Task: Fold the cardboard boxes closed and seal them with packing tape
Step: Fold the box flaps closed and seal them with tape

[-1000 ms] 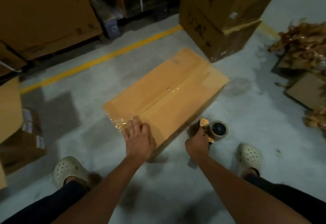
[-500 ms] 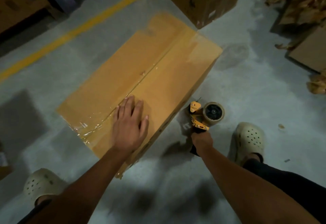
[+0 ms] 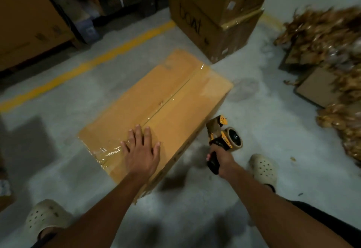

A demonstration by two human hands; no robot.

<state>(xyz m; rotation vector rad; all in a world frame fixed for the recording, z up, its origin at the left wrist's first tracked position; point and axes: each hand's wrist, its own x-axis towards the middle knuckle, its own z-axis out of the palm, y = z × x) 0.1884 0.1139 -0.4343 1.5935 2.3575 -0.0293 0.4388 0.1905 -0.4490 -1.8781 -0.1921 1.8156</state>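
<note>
Our left hand lies flat with fingers spread on the near end of the cardboard box, our right hand grips the tape dispenser beside it, clear tape sealing the floor-standing box's seam.

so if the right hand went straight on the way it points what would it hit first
Probably the near side of the cardboard box: the right hand grips the tape dispenser, whose front aims there. Depth is unclear, so it could pass above the edge.
</note>
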